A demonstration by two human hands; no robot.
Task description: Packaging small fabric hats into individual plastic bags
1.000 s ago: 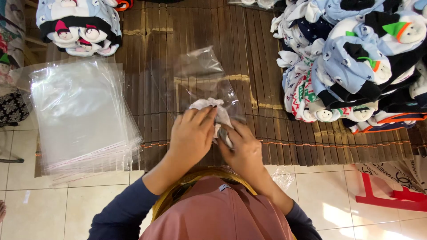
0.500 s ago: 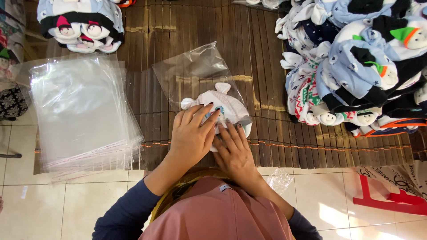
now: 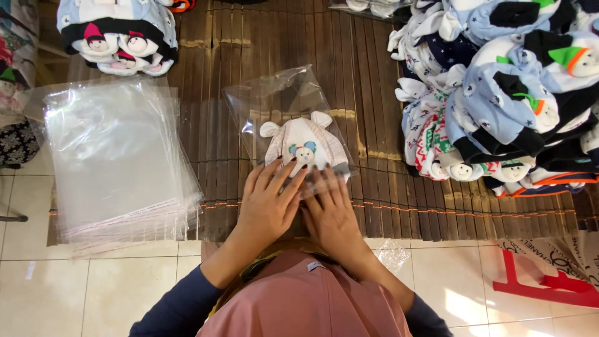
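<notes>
**Hat in the bag, both hands at its open end**

Just ahead of my fingertips, the small cream baby hat [image 3: 304, 145] with two round ears lies inside a clear plastic bag [image 3: 284, 103] on the dark slatted surface [image 3: 349, 56]. Its ears point away from me, and its brim sits at the bag's mouth, nearest my hands. The bag's long axis runs straight away from me. My left hand [image 3: 269, 203] and right hand [image 3: 331, 215] lie flat side by side, fingers spread and pressing the bag's near edge, pinching nothing; both look equally near. A stack of empty clear bags [image 3: 115, 156] lies to the left, and piled hats [image 3: 499, 93] to the right.
</notes>
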